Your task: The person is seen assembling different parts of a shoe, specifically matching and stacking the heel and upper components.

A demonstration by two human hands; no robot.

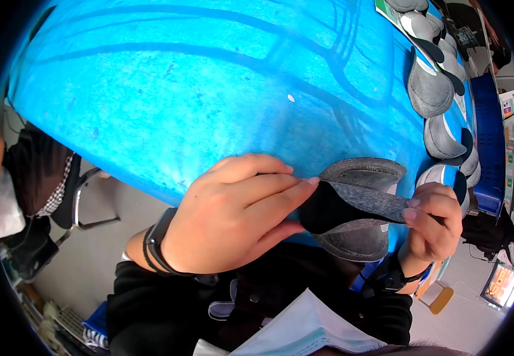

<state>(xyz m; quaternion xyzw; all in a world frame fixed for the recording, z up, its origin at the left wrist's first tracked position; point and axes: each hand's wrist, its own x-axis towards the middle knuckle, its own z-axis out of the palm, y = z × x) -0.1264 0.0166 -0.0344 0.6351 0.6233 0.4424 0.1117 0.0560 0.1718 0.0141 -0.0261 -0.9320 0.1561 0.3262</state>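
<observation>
1. Blue tabletop (pixel 180 89) fills upper and centre frame; surface mottled, crossed by darker curved lines.
2. Row of grey cap pieces (pixel 441 89) lies along its right edge, upper right, overlapping.
3. Small pale speck (pixel 291 98) at centre.

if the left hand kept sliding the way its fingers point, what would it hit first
The left hand points rightward along the grey and black shoe piece it pinches. Going on, it would likely meet the right hand holding the piece's other end, though depth is hard to judge.
</observation>
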